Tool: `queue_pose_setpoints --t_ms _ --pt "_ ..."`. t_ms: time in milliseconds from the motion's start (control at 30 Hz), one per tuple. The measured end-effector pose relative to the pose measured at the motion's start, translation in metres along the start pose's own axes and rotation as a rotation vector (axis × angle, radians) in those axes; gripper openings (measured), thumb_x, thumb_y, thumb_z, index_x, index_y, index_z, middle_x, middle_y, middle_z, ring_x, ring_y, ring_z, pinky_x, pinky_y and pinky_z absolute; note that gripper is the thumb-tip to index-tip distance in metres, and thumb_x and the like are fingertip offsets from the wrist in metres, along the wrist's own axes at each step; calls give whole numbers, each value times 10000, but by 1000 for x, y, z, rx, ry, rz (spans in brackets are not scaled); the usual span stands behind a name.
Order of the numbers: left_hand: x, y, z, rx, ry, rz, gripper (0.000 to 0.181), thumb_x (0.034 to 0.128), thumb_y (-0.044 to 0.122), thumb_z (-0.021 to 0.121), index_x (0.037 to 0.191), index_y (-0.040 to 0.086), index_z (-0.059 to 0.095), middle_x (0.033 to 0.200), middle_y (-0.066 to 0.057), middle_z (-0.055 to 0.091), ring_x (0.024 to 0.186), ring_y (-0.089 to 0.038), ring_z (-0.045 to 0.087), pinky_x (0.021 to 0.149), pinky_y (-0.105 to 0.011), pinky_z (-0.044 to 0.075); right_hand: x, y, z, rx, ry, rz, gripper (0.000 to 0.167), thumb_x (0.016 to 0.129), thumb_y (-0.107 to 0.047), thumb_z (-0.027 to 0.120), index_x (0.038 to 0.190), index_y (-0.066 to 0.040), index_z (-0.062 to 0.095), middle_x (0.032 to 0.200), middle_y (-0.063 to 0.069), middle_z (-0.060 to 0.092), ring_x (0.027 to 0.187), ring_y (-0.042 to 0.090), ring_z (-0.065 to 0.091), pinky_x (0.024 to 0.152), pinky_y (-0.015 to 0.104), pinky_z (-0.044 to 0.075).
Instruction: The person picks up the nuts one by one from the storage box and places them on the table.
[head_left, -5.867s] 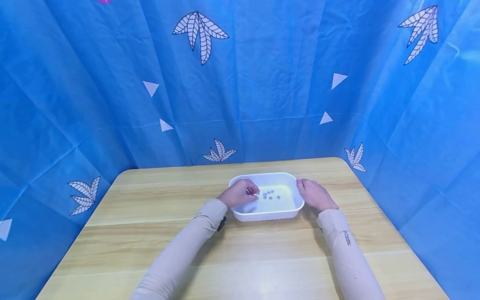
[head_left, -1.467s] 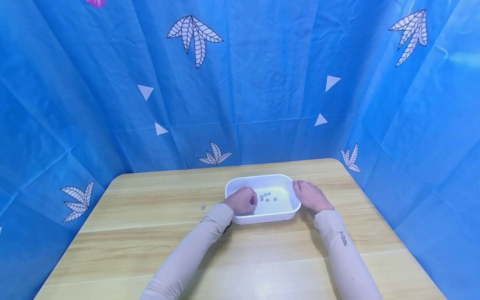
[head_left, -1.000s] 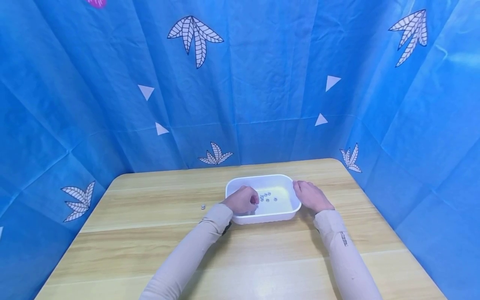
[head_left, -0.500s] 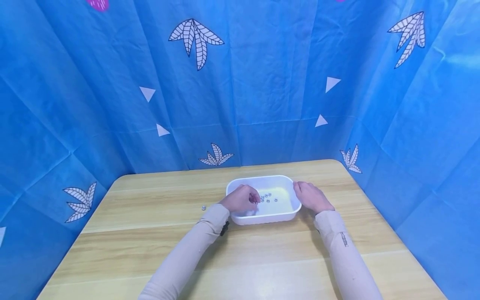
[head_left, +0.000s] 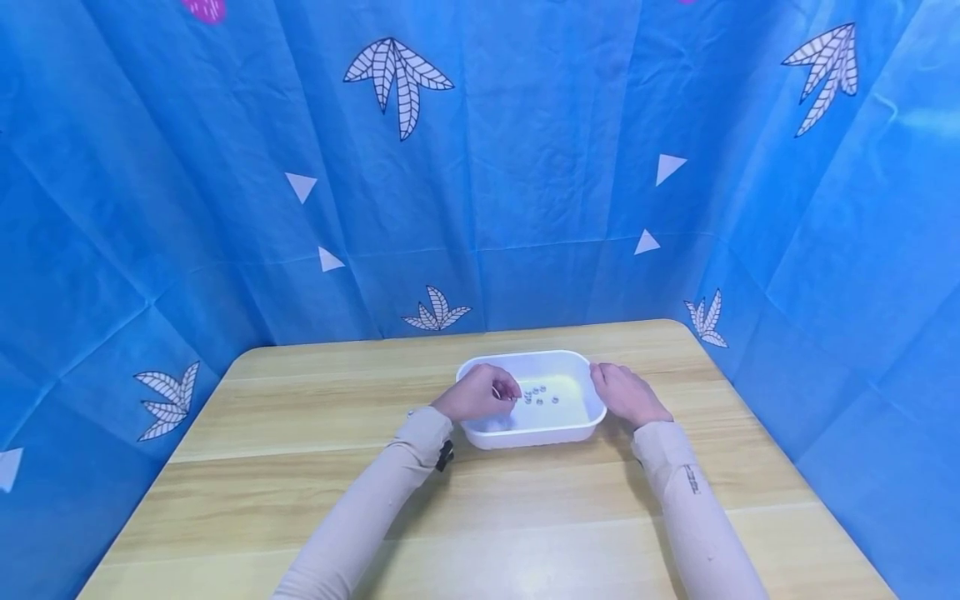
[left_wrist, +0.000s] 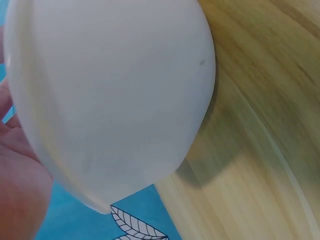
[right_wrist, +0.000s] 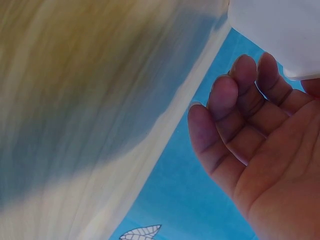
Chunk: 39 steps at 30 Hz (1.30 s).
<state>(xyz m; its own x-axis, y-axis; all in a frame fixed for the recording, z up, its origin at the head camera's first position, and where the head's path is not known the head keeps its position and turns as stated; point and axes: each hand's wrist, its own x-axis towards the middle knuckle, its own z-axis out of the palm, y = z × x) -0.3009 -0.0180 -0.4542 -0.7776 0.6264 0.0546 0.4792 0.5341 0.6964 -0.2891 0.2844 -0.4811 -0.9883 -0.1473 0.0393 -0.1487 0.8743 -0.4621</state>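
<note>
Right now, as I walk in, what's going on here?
A person's left hand reaches into a white, rounded rectangular tray with several small, shiny pieces on its floor; whether it grips one is unclear. The right hand is at the tray's right end. The tray stands on a pale wood-grain table.

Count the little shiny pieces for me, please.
7 visible: six shiny pieces inside the white tray, five clustered and one farther right, plus one on the table by the left cuff. The left hand may hide more.
</note>
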Motion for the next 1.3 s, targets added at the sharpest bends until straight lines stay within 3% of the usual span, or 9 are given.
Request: queue_pose_setpoints --t_ms 233,433,900,1300 --pt "-2 -3 -4 -58 19 25 187 855 -14 735 1040 -33 756 945 -84 769 827 -102 678 786 -196 591 1 0 -1 4 -3 5 562 1125 -346 243 1241 8 663 1208 208 708 1218 450 643 1084 619 484" --pt "-7 -3 -10 -105 28 10 219 865 10 748 1081 -25 752 977 -78 767 860 -117 683 821 -214 593 0 0 0 6 -8 8 586 1126 -353 235 1321 28 636 1295 242 686 1278 486 601 1117 628 457" --pt "-15 -3 -18 -105 75 16 201 865 44 759 1059 88 783 1010 -45 782 882 -105 686 852 -242 586 0 1 1 4 -12 19 608 1128 -363 221 1360 39 613 1332 259 668 1292 499 585 1134 635 438" --pt "-25 -9 -31 -180 118 -11 183 873 49 762 1050 90 785 1030 -91 778 906 -127 686 875 -276 594 1 3 2 5 -15 14 643 1126 -394 190 1362 31 613 1326 253 670 1286 495 589 1134 635 437"
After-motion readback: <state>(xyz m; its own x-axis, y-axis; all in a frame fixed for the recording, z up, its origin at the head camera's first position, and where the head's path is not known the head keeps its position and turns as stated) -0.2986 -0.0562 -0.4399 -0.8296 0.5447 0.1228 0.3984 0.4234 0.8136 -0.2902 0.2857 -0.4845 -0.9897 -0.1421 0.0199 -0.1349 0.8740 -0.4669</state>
